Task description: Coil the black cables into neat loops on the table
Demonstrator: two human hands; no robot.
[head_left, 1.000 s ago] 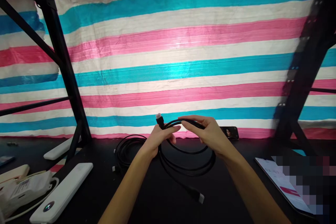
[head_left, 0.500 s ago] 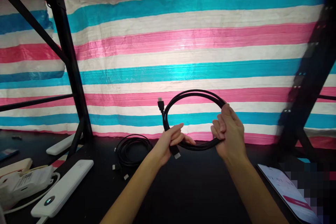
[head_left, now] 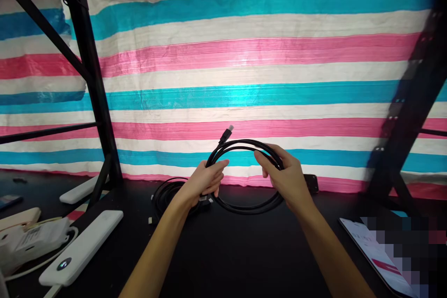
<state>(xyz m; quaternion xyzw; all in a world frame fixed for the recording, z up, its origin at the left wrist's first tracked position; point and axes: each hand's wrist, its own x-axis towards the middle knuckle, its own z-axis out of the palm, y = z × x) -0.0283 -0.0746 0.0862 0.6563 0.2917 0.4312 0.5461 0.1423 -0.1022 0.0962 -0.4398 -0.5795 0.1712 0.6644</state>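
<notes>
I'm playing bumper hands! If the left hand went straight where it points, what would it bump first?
Probably the right hand, across the loop of black cable, though depth is unclear.

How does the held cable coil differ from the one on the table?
The held coil is in the left hand and right hand; the other coil lies on the table. The held coil shows its open ring; the other coil is partly behind the left forearm. Both are black.
</notes>
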